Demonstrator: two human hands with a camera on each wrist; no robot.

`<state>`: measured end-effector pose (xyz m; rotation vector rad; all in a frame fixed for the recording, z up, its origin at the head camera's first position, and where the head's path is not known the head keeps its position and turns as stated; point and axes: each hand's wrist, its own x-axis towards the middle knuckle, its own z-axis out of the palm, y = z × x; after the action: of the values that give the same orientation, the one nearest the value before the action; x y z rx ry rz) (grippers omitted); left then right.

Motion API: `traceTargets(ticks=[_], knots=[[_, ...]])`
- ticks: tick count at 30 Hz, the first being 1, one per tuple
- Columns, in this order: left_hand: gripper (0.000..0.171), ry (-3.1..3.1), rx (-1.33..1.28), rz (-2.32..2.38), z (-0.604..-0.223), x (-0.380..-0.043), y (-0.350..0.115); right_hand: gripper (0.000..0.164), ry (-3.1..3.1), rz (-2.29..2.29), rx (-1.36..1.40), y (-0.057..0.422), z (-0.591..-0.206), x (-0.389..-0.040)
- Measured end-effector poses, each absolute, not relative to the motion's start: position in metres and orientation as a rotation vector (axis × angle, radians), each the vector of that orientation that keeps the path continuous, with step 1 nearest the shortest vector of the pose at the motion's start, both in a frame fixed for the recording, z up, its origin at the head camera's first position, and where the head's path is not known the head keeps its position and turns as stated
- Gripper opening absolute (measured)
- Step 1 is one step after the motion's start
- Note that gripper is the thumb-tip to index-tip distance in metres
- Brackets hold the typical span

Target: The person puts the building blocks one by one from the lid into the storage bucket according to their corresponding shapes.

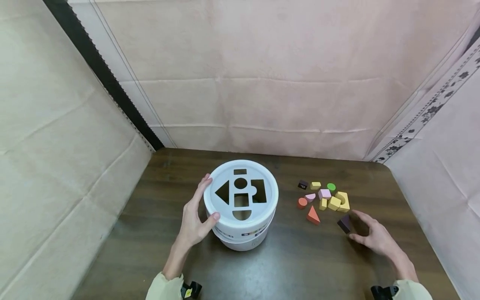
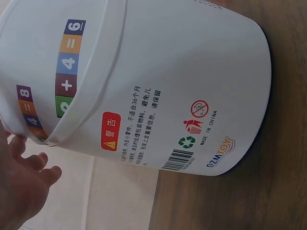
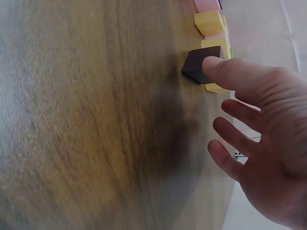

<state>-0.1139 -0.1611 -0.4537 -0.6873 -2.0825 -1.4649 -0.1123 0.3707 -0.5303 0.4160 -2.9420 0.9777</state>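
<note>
A white shape-sorter bucket (image 1: 240, 241) stands upright on the table, its lid (image 1: 221, 175) cut with round, square, triangular and other holes. My left hand (image 1: 195, 223) holds it by the left side of the lid, thumb at the near rim and fingers farther back. In the left wrist view, printed labels cover the bucket's wall (image 2: 192, 62). At the right, my right hand (image 1: 375, 237) pinches a black block (image 1: 343, 224) by thumb and index finger. The right wrist view has the thumb over that block (image 3: 195, 64), the index finger mostly hidden and the other fingers spread.
Beyond the black block lies a loose group: several yellow blocks (image 1: 334, 203), an orange triangle (image 1: 313, 215), an orange round block (image 1: 302, 203), a green round block (image 1: 331, 187), pink pieces (image 1: 324, 193) and another black block (image 1: 303, 184). Pale cloth walls (image 1: 262, 104) border the table (image 1: 292, 258).
</note>
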Motion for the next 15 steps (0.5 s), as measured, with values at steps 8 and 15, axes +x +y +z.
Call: traceTargets(ticks=[8,15], knots=[[0.08,-2.079,-0.701,-1.466,-0.453,-0.115,-0.161,0.077,-2.957,0.998,0.462,0.373,-0.534,-0.121],[0.082,-2.086,-0.686,-1.464,-0.453,-0.115,-0.161,0.073,-2.917,0.98,0.455,0.373,-0.536,-0.126]])
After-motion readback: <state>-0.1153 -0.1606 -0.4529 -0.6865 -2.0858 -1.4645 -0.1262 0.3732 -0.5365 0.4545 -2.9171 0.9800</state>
